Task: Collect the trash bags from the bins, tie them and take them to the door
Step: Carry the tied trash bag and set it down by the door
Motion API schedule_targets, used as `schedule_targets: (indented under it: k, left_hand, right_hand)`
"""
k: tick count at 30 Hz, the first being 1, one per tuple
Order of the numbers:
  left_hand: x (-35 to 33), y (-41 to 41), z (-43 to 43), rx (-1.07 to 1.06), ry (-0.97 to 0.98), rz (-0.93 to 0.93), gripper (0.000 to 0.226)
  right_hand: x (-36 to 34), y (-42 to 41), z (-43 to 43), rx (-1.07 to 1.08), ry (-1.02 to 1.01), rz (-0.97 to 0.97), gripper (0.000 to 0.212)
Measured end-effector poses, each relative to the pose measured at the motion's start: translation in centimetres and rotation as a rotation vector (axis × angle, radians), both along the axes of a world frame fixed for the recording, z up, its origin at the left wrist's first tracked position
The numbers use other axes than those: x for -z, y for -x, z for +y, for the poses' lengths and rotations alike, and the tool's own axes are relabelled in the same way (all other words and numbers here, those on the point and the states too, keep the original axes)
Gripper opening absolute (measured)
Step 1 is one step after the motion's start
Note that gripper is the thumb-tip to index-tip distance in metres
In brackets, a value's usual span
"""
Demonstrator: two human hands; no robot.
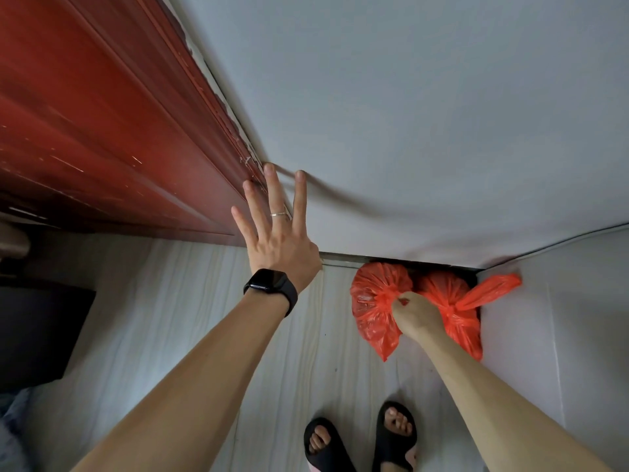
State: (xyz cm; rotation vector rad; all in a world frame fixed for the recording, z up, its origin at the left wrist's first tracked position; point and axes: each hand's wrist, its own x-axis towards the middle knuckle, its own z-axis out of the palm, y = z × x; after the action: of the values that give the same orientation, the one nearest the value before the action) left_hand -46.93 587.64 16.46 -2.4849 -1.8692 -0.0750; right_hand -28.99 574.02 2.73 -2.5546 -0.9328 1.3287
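Two tied red trash bags sit on the pale floor in the corner where the grey wall meets a side wall. My right hand (416,314) pinches the knot of the left red bag (372,308). The right red bag (457,313) lies against the side wall, its tied tail sticking out to the right. My left hand (275,233), with a ring and a black watch on the wrist, is spread flat with fingers apart, fingertips at the edge of the red-brown door (102,114), holding nothing.
The red-brown door fills the upper left, with its scuffed frame along the grey wall (408,114). A dark object (37,335) stands at the left on the floor. My feet in black slippers (360,441) stand just behind the bags.
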Motion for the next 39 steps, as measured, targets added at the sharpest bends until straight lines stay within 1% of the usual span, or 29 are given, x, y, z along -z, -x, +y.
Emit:
schedule_targets:
  k: [2,5,7,10,11,13,16,19,21,23,26,28,30,34,38,39]
  left_hand:
    - [-0.4,0.3,-0.3,0.010,0.032,-0.022,0.106]
    - [-1.5,0.6,-1.1,0.042,0.126,0.013,0.098]
    - [-3.0,0.8,-2.0,0.053,0.207,0.062,0.091]
    - [-5.3,0.8,-3.1,0.069,0.321,0.078,0.084]
    - [-6.5,0.9,-3.5,0.067,0.365,0.081,0.083]
    - [-9.3,1.3,-4.6,0.040,0.475,0.063,0.079]
    - [-14.4,2.6,-6.2,-0.045,0.666,-0.009,0.072]
    - [-20.1,4.4,-7.8,-0.103,0.710,0.033,0.063]
    - [-24.4,5.5,-9.2,-0.112,0.744,0.021,0.062]
    - [-28.6,6.6,-10.1,-0.105,0.733,-0.024,0.059]
    - [-34.7,8.5,-10.9,-0.084,0.680,-0.102,0.049]
    - [-38.7,10.3,-11.8,-0.074,0.606,-0.166,0.046]
    - [-41.7,12.3,-12.5,-0.086,0.517,-0.208,0.048]
    - [-44.5,16.1,-14.4,-0.192,0.386,-0.237,0.049]
    - [-45.7,20.6,-14.9,-0.444,0.271,-0.300,0.047]
    - [-45.8,22.0,-15.6,-0.523,0.247,-0.307,0.046]
  right_hand:
    - [-1.3,-0.1,0.1,-0.055,0.039,-0.024,0.029]
    - [-3.3,-0.3,0.1,-0.176,0.088,-0.027,0.025]
    - [-5.8,-0.4,0.1,-0.248,0.076,-0.036,0.025]
    - [-10.5,-0.4,0.6,-0.322,0.058,-0.034,0.024]
    - [-12.5,-0.4,0.9,-0.353,0.044,-0.039,0.023]
    - [-16.9,-0.1,1.2,-0.421,0.011,-0.075,0.031]
    - [-24.2,0.5,1.7,-0.519,-0.090,-0.144,0.029]
    - [-32.5,1.9,1.4,-0.548,-0.236,-0.191,0.041]
    - [-38.7,3.4,0.4,-0.528,-0.303,-0.184,0.042]
    - [-44.2,4.9,-0.5,-0.524,-0.341,-0.191,0.034]
    - [-50.8,6.6,-1.6,-0.571,-0.412,-0.244,0.029]
    - [-54.6,7.6,-2.8,-0.597,-0.484,-0.260,0.026]
    - [-57.3,8.7,-3.5,-0.603,-0.549,-0.257,0.024]
    - [-59.8,10.7,-3.2,-0.666,-0.642,-0.220,0.023]
    - [-61.3,14.2,1.1,-0.865,-0.715,-0.126,0.023]
    - [-61.3,15.7,2.2,-0.950,-0.726,-0.092,0.023]
